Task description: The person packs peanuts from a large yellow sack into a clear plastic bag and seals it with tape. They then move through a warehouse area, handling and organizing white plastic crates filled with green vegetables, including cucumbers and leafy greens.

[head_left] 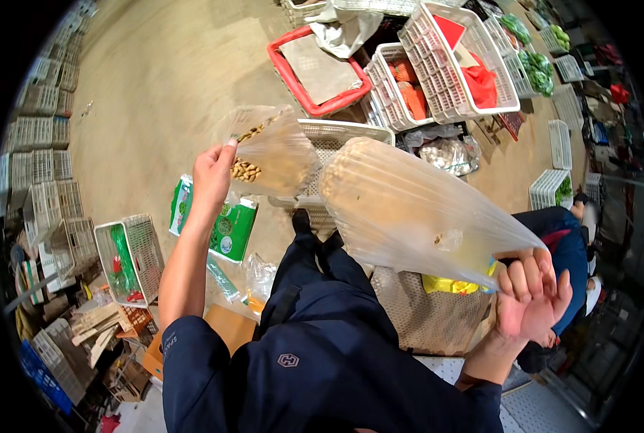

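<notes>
Clear plastic bags held up: left hand (212, 173) raised (right hand (531, 296) lower).

The left hand (212, 177) is raised at about ten o'clock from the torso, its bare forearm running straight up from a dark blue short sleeve, fingers and thumb pinched together at the top. The right hand (531, 294) sits lower at about three o'clock, wrist bent back, palm turned up and toward the camera (fingers curled loosely, side by side, thumb tucked beneath), its forearm rising from the lower edge.
</notes>
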`<state>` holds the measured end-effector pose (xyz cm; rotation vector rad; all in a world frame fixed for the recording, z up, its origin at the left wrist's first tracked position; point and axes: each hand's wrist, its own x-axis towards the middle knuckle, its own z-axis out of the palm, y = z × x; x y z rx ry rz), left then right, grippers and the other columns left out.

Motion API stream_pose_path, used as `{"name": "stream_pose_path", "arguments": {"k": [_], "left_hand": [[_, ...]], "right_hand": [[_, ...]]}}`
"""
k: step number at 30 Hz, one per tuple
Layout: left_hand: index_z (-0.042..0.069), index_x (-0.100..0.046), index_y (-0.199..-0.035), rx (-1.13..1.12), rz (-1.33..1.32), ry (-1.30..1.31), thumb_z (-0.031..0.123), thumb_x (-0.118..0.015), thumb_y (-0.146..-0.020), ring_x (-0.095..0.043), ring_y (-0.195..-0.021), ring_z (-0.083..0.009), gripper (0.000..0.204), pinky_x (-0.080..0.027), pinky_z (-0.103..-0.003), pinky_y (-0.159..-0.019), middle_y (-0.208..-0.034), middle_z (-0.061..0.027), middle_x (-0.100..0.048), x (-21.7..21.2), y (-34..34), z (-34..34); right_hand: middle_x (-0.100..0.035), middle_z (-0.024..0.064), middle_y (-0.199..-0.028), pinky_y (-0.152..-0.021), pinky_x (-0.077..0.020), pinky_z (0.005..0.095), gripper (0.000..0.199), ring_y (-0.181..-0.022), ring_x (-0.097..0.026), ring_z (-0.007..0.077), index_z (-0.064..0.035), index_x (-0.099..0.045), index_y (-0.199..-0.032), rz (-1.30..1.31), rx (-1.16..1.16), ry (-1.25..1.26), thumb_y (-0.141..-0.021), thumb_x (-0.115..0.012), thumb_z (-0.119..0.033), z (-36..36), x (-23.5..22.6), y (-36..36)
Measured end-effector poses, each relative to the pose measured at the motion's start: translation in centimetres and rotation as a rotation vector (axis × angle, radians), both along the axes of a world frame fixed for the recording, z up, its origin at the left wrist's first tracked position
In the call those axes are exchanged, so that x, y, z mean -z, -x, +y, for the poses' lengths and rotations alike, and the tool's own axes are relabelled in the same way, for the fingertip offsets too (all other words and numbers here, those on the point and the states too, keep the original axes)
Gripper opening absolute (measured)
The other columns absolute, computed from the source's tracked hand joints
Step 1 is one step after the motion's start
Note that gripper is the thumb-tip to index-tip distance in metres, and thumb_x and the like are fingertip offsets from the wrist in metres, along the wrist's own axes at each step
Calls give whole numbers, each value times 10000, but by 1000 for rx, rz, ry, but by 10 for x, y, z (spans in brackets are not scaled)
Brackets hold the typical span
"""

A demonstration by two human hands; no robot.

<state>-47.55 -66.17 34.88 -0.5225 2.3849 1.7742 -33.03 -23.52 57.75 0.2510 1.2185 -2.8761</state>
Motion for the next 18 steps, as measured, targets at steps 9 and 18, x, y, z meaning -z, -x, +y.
{"name": "stream_pose_path", "arguments": {"k": [9,18], "left_hand": [[64,-533,-662,-250,-11,-143,280,-556,-934,-369,-561,-47,349,-282,-234,-513,-599,55,-433,-10,-37,-68],[71,-549,-725,-442,-211,-164,207,-529,-922,-367,-514,-48,240,-334,-219,-507,-622,37,-470,-19,-89,-147]], "right_hand": [[-339,-50,-596,-558,-283,251,285,-537,-320,76,-29,-497,-931,-99,-108,63,-965,-461,-310,-18,57,80],[-307,-72,-525,-466,-250,228,260,-453,-288,58,-58,-508,-859,-438,-142,-39,-951,-502,-302,-36,128,129]]}}
